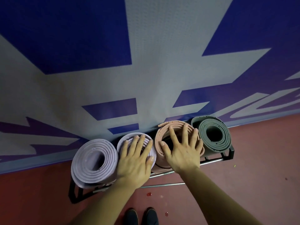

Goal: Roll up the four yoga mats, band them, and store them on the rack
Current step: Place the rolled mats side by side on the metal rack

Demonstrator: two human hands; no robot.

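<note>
Upright in the rack (228, 151) against the wall (146, 78): lilac mat (90, 166), second lilac mat (121, 142), pink mat (159, 135), green mat (227, 137). The left hand (136, 159) lies flat, fingers straight, on the second lilac mat; the right hand (181, 150) splays wide over the pink mat.

Four rolled mats, three colours, on a black-and-silver rack

From the rack's left end: a pale lavender mat (95, 163), a second lavender mat (119, 144), a salmon-pink mat (159, 137), and at the right end a dull grey-green mat (225, 140). Each shows a spiral of layers on its end. The rack (229, 151) has a black frame with silver rails (211, 161). The floor (251, 176) is dark red, the wall (162, 70) pale grey with sharp-angled blue and purple shapes, and the shoes (141, 216) dark.
</note>
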